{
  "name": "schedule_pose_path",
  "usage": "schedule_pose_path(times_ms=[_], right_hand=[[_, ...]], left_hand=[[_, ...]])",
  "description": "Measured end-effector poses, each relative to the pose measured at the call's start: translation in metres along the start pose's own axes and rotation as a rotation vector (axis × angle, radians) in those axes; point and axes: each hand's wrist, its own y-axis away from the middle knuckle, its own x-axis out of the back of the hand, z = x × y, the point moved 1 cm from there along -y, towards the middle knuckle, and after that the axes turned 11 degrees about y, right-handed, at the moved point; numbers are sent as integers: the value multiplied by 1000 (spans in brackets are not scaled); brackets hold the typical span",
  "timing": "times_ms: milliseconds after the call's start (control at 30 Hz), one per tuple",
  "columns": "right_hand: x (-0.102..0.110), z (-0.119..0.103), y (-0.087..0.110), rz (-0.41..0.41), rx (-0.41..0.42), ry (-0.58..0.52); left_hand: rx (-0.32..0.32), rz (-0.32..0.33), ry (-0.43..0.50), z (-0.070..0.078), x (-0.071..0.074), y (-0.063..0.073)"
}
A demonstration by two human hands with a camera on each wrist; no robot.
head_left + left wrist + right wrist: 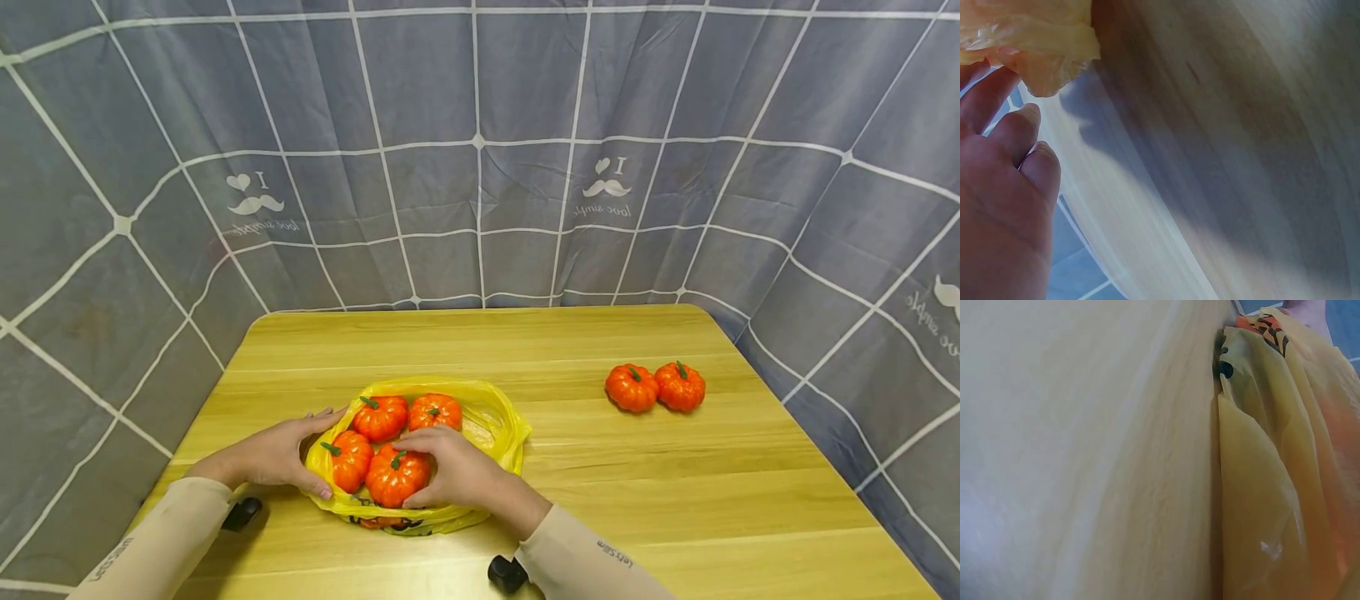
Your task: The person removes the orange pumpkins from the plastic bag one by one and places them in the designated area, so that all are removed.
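Note:
A yellow plastic bag (pixel 491 408) lies open on the table, with several small orange pumpkins inside. My left hand (pixel 281 450) holds the bag's left side, thumb toward the front and fingers toward the back rim. In the left wrist view, the fingers (pixel 1013 128) touch the bag's edge (pixel 1054 53), and some fingertips are hidden behind it. My right hand (pixel 457 471) reaches inside the bag and grips the front right pumpkin (pixel 392 479), thumb at its front and fingers over its back. The right wrist view shows only the bag's creased side (pixel 1260 475), not the grip.
Two more orange pumpkins, one (pixel 632 388) beside the other (pixel 680 387), sit together on the right of the wooden table (pixel 637 500). A grey checked curtain (pixel 525 92) surrounds the table's back and sides. Black wrist devices show below the left (pixel 242 514) and right (pixel 507 574) sleeves.

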Motion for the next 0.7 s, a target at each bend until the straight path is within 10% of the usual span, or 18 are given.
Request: schedule_pose_path(times_ms=[700], right_hand=[[36, 10, 7, 168, -72, -167]], left_hand=[[1, 8, -15, 3, 0, 1]])
